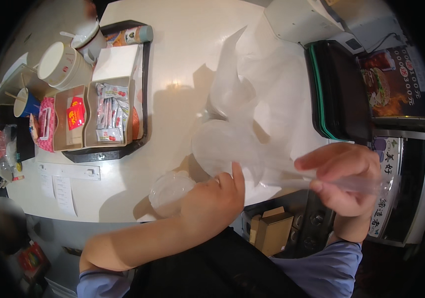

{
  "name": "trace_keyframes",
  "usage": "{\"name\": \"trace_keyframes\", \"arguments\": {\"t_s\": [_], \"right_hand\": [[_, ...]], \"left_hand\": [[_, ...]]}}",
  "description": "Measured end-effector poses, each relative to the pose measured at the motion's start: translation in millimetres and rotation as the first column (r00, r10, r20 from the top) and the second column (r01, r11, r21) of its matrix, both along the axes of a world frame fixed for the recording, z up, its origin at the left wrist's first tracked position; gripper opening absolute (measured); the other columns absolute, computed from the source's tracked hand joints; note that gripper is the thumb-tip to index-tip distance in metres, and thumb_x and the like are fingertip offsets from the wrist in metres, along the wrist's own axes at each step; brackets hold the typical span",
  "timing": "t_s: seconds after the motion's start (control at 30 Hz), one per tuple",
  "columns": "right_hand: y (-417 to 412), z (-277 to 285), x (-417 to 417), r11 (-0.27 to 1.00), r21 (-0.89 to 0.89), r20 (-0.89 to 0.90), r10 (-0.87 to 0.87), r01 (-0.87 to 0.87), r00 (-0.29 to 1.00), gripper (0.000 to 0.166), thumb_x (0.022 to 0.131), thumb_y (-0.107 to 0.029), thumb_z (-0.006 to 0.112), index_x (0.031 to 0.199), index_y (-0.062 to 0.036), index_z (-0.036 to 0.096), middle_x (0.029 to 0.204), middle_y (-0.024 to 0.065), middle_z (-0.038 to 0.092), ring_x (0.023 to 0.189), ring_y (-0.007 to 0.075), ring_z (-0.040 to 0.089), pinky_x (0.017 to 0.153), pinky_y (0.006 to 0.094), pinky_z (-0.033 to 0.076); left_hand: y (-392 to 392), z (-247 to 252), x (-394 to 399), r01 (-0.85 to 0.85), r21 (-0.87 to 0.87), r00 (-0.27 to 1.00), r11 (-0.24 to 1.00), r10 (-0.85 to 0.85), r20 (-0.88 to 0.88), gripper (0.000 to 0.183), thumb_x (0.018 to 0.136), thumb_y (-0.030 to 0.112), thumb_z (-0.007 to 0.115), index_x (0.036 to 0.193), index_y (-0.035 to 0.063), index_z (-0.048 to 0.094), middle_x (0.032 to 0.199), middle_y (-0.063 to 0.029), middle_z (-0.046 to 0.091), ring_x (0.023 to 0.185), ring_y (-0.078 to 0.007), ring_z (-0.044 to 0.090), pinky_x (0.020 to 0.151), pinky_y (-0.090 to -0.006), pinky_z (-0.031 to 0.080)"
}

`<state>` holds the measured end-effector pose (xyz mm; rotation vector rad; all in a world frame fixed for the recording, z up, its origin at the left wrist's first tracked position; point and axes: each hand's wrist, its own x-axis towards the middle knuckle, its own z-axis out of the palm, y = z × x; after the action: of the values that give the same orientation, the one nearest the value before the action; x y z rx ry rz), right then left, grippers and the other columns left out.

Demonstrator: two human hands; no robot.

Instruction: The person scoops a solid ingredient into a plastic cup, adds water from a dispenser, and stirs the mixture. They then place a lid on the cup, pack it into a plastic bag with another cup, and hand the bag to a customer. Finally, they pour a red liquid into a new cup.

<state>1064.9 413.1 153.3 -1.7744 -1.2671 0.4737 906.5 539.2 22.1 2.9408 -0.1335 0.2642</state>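
A thin translucent plastic bag [227, 89] lies over the counter, one pointed end standing up at the far side. Through its near part shows a pale round container or lid [216, 143]. My right hand [346, 178] pinches a stretched, blurred strip of clear plastic, which runs back toward the bag. My left hand [212, 197] is at the near edge of the round shape, its fingers partly curled. Whether it grips the plastic is hidden. Just left of it, partly covered by the hand, sits a clear plastic cup or bowl [169, 192].
Left, a black tray [104, 154] carries an organizer with sachets [112, 110] and red packets [75, 113]. Stacked paper tubs [57, 65] stand beyond. Black insulated bags [341, 89] occupy the right side. A cardboard box [274, 231] is below the counter's near edge.
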Motion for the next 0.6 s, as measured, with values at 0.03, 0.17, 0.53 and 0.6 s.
{"name": "trace_keyframes", "arguments": {"t_s": [0.03, 0.17, 0.53, 0.6], "right_hand": [[4, -4, 2, 0.999, -0.034, 0.029, 0.024, -0.023, 0.999, 0.015, 0.069, -0.001, 0.071, 0.077, -0.0033, 0.058, 0.076, 0.0174, 0.066, 0.067, 0.0229, 0.067, 0.056, 0.0283, 0.054], [10, -6, 14, 0.989, -0.103, 0.123, 0.118, -0.105, 0.985, 0.016, 0.074, -0.009, 0.071, 0.078, -0.0072, 0.055, 0.077, 0.0162, 0.067, 0.064, 0.0215, 0.067, 0.052, 0.0285, 0.054], [31, -19, 27, 0.980, -0.070, -0.003, 0.185, -0.185, 0.983, 0.011, 0.067, 0.008, 0.066, 0.071, 0.0018, 0.058, 0.068, 0.0098, 0.061, 0.057, 0.0210, 0.065, 0.046, 0.0263, 0.055], [33, -20, 30, 0.962, -0.148, -0.038, 0.224, -0.228, 0.974, 0.011, 0.067, 0.008, 0.068, 0.070, 0.0023, 0.059, 0.070, 0.0112, 0.062, 0.058, 0.0207, 0.066, 0.047, 0.0263, 0.054]], "left_hand": [[-2, -6, 3, -0.010, 0.017, 1.000, 1.000, 0.010, 0.015, 0.025, 0.072, 0.017, 0.063, 0.091, 0.0009, 0.062, 0.068, -0.0036, 0.051, 0.048, -0.0127, 0.049, 0.041, -0.0244, 0.038], [5, -11, 6, 0.153, -0.205, 0.985, 0.967, -0.132, 0.114, 0.025, 0.064, 0.010, 0.060, 0.086, -0.0019, 0.063, 0.056, 0.0006, 0.038, 0.044, -0.0093, 0.040, 0.038, -0.0216, 0.030], [19, 2, -8, 0.199, -0.385, 0.977, 0.901, -0.150, 0.154, 0.008, 0.064, 0.011, 0.061, 0.065, 0.0074, 0.054, 0.056, 0.0021, 0.035, 0.046, -0.0089, 0.039, 0.040, -0.0214, 0.027], [24, 12, -7, 0.194, -0.450, 0.981, 0.872, -0.180, 0.073, 0.008, 0.064, 0.010, 0.061, 0.069, 0.0059, 0.057, 0.056, 0.0025, 0.037, 0.047, -0.0083, 0.039, 0.040, -0.0211, 0.027]]}}
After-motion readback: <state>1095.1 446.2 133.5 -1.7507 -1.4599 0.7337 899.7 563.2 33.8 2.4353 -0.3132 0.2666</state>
